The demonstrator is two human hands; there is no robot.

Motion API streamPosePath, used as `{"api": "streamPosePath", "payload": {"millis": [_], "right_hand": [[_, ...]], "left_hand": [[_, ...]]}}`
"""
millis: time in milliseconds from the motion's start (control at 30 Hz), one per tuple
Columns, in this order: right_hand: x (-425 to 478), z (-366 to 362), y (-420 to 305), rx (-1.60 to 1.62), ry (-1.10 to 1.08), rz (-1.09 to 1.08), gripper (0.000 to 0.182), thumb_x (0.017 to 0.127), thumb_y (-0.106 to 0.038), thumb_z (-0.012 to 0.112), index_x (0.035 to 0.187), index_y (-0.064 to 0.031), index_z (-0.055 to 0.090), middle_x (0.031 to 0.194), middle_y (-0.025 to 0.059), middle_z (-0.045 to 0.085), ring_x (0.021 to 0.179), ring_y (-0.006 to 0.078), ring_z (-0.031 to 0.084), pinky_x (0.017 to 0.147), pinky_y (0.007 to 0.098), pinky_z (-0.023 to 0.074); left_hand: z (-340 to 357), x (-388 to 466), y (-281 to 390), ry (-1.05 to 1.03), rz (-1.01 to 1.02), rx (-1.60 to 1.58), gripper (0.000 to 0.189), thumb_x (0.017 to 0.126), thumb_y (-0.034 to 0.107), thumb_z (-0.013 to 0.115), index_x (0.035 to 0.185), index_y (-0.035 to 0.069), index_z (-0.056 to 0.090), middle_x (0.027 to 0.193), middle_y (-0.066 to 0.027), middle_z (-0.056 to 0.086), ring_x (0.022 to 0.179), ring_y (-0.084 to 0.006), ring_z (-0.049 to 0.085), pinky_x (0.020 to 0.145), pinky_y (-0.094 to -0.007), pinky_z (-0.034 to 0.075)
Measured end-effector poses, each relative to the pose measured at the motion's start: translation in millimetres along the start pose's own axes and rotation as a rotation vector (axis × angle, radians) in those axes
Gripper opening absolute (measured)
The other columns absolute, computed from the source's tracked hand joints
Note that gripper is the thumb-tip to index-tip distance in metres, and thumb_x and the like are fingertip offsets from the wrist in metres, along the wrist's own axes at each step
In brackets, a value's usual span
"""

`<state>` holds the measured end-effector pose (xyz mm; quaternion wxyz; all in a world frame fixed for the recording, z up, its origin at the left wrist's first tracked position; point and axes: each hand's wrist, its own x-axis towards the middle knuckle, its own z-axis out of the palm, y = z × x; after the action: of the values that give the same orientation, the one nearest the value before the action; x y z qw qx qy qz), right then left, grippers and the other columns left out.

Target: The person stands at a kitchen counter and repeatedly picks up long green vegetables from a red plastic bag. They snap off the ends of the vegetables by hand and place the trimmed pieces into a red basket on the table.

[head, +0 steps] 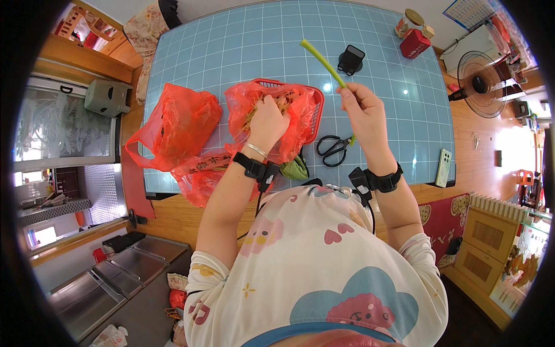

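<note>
My right hand [363,110] grips a long green stalk [323,60], whose pale cut end points away from me. Its lower tip shows below the palm, by the scissors. Inside an opened red plastic bag [238,97] my left hand [267,123] reaches among thin brownish-yellow plant scraps [284,102]; its fingertips are partly hidden there. The bag lies over a red plastic basket [318,115] with slotted sides. A pair of black-handled scissors [333,151] rests on the table below my right hand.
Left on the blue tiled-pattern table [260,39] stands a full red plastic bag [186,126]. Another red bag [199,173] hangs over the near edge beside a green cloth-like item [295,168]. Further off are a black device [352,60], a red box [415,44] and a jar [409,24]. A phone [443,168] lies at right.
</note>
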<state>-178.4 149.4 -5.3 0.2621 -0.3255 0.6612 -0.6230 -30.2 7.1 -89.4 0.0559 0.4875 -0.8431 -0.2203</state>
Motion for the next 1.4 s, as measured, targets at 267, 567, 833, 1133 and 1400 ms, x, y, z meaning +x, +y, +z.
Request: {"api": "streamPosePath", "payload": {"millis": [267,567,833,1133,1400], "right_hand": [[-1.9,1.6,-6.1,0.033,-0.191,0.066,0.022,0.097,-0.014,0.050,0.103,0.0014,0.064,0.071,-0.0036,0.052,0.066,0.0046,0.045,0.059,0.0207,0.0381],[-11.4,19.7,-8.4,0.131,-0.225,0.005,0.024,0.099,-0.013,0.046,0.115,-0.0002,0.059,0.075,-0.0022,0.053,0.066,0.0050,0.046,0.060,0.0215,0.0406],[-15.2,18.2,-13.8,0.210,-0.258,0.071,0.025,0.100,-0.013,0.045,0.115,-0.0003,0.059,0.073,-0.0023,0.052,0.066,0.0058,0.046,0.059,0.0219,0.0403],[-20.0,22.0,-14.8,-0.031,-0.173,-0.112,0.023,0.097,-0.008,0.047,0.114,0.0001,0.060,0.076,0.0035,0.059,0.068,0.0100,0.050,0.062,0.0252,0.0438],[-21.3,26.1,-0.8,-0.023,-0.153,-0.106,0.019,0.094,-0.007,0.050,0.109,0.0002,0.060,0.077,0.0072,0.061,0.067,0.0099,0.052,0.062,0.0248,0.0451]], "left_hand": [[-40.4,-9.5,12.4,0.230,0.467,-0.311,0.025,0.084,0.009,0.061,0.106,-0.001,0.061,0.109,-0.0155,0.058,0.082,-0.0253,0.063,0.071,-0.0332,0.051],[-89.2,-43.0,71.6,0.058,0.333,-1.071,0.015,0.090,0.009,0.063,0.099,-0.003,0.064,0.080,0.0013,0.062,0.068,-0.0029,0.052,0.062,-0.0182,0.043],[-97.6,-45.8,81.4,-0.008,0.298,-1.160,0.013,0.089,0.008,0.064,0.096,-0.003,0.064,0.077,0.0012,0.062,0.066,-0.0013,0.051,0.056,-0.0167,0.040],[-92.9,-44.9,84.6,0.050,0.257,-1.094,0.005,0.085,0.003,0.060,0.085,-0.002,0.060,0.075,-0.0004,0.062,0.064,-0.0022,0.053,0.056,-0.0177,0.042],[-79.1,-40.4,80.1,0.057,0.260,-1.112,0.008,0.081,0.006,0.061,0.080,-0.002,0.057,0.067,-0.0025,0.059,0.059,-0.0045,0.053,0.051,-0.0211,0.043]]}}
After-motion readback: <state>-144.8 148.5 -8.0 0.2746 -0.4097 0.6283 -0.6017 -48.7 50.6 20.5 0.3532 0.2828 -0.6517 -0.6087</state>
